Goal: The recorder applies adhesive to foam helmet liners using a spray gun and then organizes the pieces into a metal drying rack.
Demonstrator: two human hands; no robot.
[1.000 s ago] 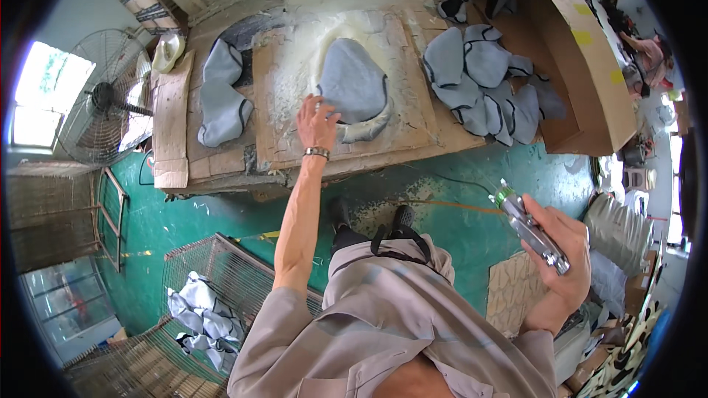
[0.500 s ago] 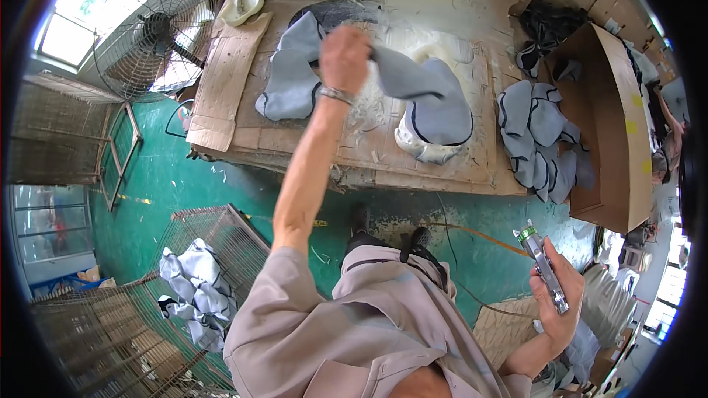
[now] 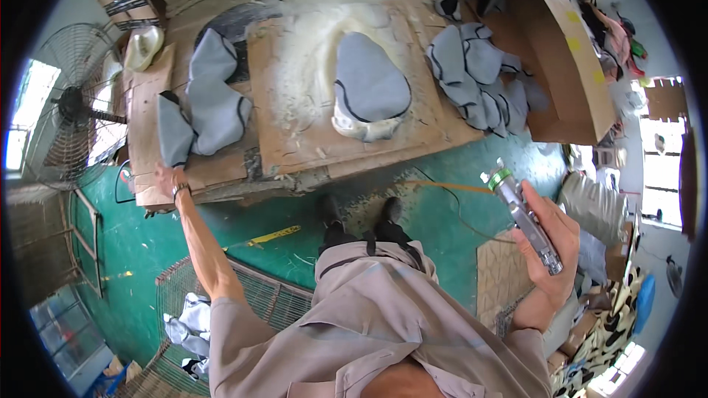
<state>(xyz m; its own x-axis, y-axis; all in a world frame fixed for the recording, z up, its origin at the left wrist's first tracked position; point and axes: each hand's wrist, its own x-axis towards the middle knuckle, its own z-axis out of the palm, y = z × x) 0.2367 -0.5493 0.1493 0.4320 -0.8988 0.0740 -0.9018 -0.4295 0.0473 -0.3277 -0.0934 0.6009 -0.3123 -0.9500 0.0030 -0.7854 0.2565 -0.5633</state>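
Observation:
My left hand (image 3: 171, 178) is at the near left edge of the bench, its fingers closed on the lower end of a narrow grey fabric piece (image 3: 174, 133) with black trim. Beside that lie larger grey fabric pieces (image 3: 215, 107), also black-edged. Out to the right and away from the bench, my right hand (image 3: 552, 239) grips a silver spray gun (image 3: 525, 220) with a green ring near its nozzle. On the bench, a rounded grey fabric piece (image 3: 371, 79) covers the top of a whitish form (image 3: 365, 129), whose near rim shows below the cloth.
Whitish residue coats the cardboard (image 3: 284, 114) on the bench. More grey pieces (image 3: 479, 77) are heaped by an open cardboard box (image 3: 568, 66) at right. A caged fan (image 3: 70, 103) stands left. Below, a wire rack (image 3: 258, 291) holds fabric; a hose (image 3: 457, 210) crosses the green floor.
My left hand has gone from above the middle of the bench to its left edge. The piece it was drawing over the bench now lies at left. My view has shifted; the spray gun stays in my right hand.

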